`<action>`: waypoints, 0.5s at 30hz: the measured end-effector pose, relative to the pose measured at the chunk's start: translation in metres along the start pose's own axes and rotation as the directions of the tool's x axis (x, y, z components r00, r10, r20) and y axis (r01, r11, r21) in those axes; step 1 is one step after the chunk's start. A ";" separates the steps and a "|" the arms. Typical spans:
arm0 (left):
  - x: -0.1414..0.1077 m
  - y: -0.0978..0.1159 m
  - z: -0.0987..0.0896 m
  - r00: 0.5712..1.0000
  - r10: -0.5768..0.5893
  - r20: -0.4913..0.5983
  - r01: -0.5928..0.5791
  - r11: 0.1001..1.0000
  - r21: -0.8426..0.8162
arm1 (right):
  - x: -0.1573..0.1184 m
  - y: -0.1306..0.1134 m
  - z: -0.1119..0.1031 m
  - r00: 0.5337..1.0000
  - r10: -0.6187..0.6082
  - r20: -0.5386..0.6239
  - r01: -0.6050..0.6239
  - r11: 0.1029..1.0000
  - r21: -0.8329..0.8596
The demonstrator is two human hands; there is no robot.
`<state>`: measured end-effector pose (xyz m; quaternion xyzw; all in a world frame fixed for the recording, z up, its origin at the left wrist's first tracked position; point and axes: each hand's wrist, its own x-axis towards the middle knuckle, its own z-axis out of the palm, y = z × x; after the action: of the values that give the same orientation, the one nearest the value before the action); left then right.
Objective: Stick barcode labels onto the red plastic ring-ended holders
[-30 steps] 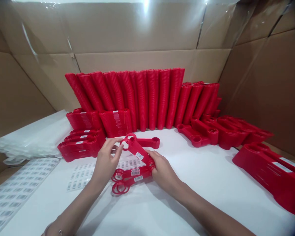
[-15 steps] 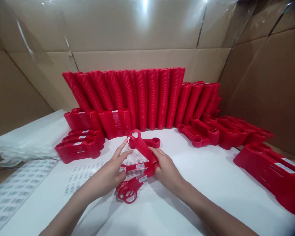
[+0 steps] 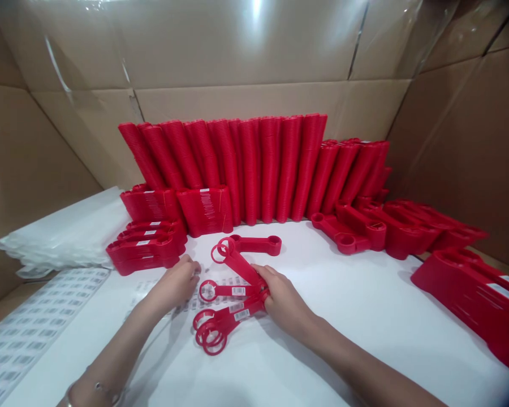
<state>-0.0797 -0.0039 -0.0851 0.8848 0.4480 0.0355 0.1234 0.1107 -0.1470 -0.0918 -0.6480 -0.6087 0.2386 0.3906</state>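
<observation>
My right hand (image 3: 286, 297) is closed around the bunched ends of several red plastic ring-ended strips (image 3: 237, 290), which fan out to the left. White barcode labels show on some of these strips; the uppermost ones show none. Over a sheet of barcode stickers (image 3: 195, 298) on the table is my left hand (image 3: 176, 285), its fingers curled together. Whether a sticker sits between those fingertips cannot be made out. Just beyond the fan lies one more red ring-ended piece (image 3: 258, 244).
Tall stacks of red pieces (image 3: 248, 175) line the back against cardboard walls (image 3: 271, 102). Shorter labelled stacks (image 3: 142, 251) stand at left, and more red bundles (image 3: 462, 299) at right. Clear plastic bags (image 3: 68, 229) and a large sticker sheet (image 3: 38, 322) lie far left.
My left hand has left the upper strip and moved left and down to the sticker sheet, its fingers curling in. The strips have spread wider in my right hand. The view has shifted slightly.
</observation>
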 end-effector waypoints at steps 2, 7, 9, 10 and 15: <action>0.001 -0.002 -0.005 1.000 0.012 -0.023 -0.012 1.000 -0.012 | 0.000 0.000 0.000 1.000 0.011 0.001 -0.011 1.000 0.010; -0.004 0.005 -0.025 0.992 0.118 -0.042 -0.123 0.976 -0.178 | 0.001 0.003 0.001 1.000 0.020 -0.018 -0.020 1.000 -0.008; -0.010 0.021 -0.031 0.972 0.218 -0.090 -0.236 0.908 -0.347 | 0.001 0.003 0.002 0.999 0.022 -0.028 -0.023 1.000 -0.021; -0.014 0.031 -0.031 0.960 0.245 -0.136 -0.279 0.869 -0.409 | 0.001 0.003 0.003 0.999 0.022 -0.030 -0.023 1.000 -0.021; -0.028 0.074 -0.019 0.944 0.210 -0.255 -0.313 0.814 -0.490 | -0.001 -0.003 0.005 0.999 0.029 -0.030 -0.030 0.999 -0.036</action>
<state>-0.0420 -0.0646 -0.0471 0.8633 0.3043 0.2566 0.3103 0.1052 -0.1469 -0.0925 -0.6675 -0.5973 0.2237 0.3842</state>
